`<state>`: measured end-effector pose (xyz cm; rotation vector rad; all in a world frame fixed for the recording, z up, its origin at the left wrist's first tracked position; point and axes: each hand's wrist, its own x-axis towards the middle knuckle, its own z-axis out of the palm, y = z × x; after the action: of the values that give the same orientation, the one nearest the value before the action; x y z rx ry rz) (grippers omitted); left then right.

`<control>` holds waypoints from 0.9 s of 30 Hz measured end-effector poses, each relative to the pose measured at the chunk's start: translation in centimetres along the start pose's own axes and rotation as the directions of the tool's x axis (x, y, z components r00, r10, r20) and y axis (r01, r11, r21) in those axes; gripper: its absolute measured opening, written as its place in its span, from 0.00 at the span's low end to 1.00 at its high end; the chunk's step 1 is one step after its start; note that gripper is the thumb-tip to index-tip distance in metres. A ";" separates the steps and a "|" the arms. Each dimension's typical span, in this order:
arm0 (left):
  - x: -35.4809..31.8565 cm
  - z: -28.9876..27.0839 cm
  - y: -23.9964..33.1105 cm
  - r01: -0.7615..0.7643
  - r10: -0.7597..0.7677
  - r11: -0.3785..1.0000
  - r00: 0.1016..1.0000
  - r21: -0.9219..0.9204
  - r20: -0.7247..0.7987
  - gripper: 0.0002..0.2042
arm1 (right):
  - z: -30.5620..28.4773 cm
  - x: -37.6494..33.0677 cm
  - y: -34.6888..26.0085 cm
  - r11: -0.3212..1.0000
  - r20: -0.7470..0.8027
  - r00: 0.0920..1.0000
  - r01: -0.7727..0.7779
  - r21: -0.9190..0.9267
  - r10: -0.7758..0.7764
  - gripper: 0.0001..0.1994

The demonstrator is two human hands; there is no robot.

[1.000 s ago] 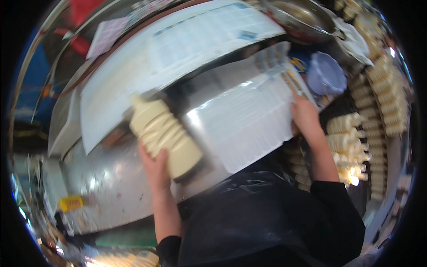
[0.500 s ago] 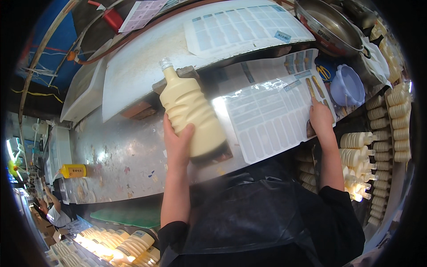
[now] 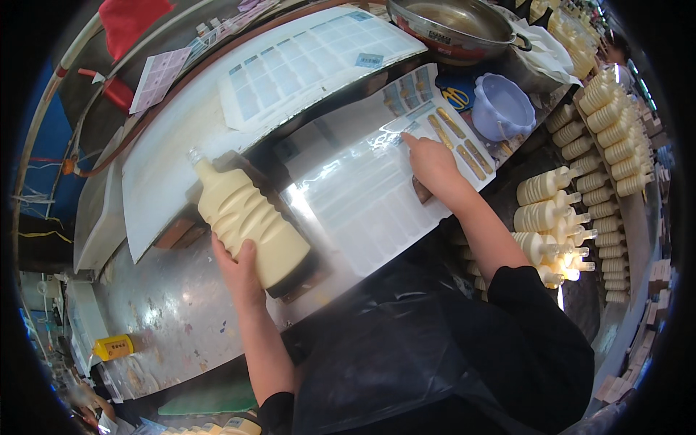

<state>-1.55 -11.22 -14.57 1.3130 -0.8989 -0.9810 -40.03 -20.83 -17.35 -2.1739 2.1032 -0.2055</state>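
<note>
My left hand point(image 3: 243, 272) is wrapped round the lower side of a cream-coloured plastic bottle point(image 3: 250, 221). The bottle has wavy grooves and a clear neck, and it lies tilted with its neck toward the far left. Over a label sheet point(image 3: 362, 196) on the metal table, my right hand point(image 3: 435, 163) has its index finger reaching to a small bluish label. The other fingers are curled and mostly hidden, so anything pinched there is too small to make out. Several gold strip labels point(image 3: 471, 159) lie beside that hand on the sheet.
A white board point(image 3: 188, 123) with another label sheet point(image 3: 312, 65) rises behind. At the far right stand a lilac basin point(image 3: 500, 109), yellow-handled scissors point(image 3: 455, 98) and a large metal pan point(image 3: 449, 32). Several cream bottles point(image 3: 544, 217) are stacked at right. A yellow bottle point(image 3: 113, 347) lies at left.
My right hand has moved from the gold labels to the small bluish label at the sheet's middle. My left hand still holds the bottle. The whole view has swung to the right.
</note>
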 end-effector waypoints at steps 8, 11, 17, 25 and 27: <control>-0.2 0.0 0.4 0.034 -0.035 0.999 0.999 -0.032 -0.007 0.39 | -0.1 -2.6 -1.0 0.989 0.071 0.990 0.116 0.089 -0.122 0.21; -0.1 -0.1 0.4 0.037 -0.037 0.999 0.999 -0.038 0.004 0.38 | -0.6 -2.3 1.0 0.998 0.013 0.999 0.038 0.048 -0.038 0.21; -0.1 0.1 0.5 0.037 -0.036 0.998 0.999 -0.055 0.008 0.38 | -2.4 -7.8 -0.2 0.966 0.241 0.968 0.129 -0.223 -0.073 0.40; -0.1 -0.1 0.9 0.043 -0.041 0.997 0.998 -0.064 0.041 0.38 | -2.7 -11.1 0.6 0.984 0.202 0.977 0.091 -0.151 -0.060 0.40; -0.1 0.2 1.3 0.053 -0.050 0.997 0.997 -0.057 0.056 0.38 | -2.8 -12.6 1.3 0.985 0.193 0.980 0.078 -0.154 -0.047 0.39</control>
<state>-1.71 -11.18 -13.23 1.2702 -0.8749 -1.0807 -42.14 -8.21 -15.09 -2.2478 2.0115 0.1660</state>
